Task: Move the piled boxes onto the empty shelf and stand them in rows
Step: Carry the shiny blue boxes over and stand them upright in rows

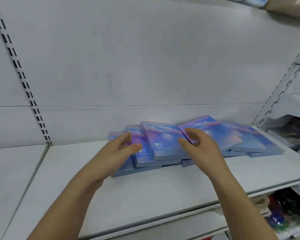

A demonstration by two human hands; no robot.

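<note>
Several flat blue-and-pink boxes [163, 142] lie fanned and overlapping on the white shelf [145, 191], near its back wall. A second fan of the same boxes [246, 141] spreads to the right. My left hand [118, 149] hovers over the left boxes with fingers apart and curled, holding nothing. Over the seam between the two fans, my right hand [201, 146] has its fingers spread, its thumb close to the edge of the top middle box. Whether either hand touches a box is unclear.
A slotted upright [22, 80] divides this bay from another white shelf [12, 170] on the left. Mixed goods fill the bay at right [291, 134] and the shelf below [287, 210]. Boxes [253, 0] show on a higher shelf at top right.
</note>
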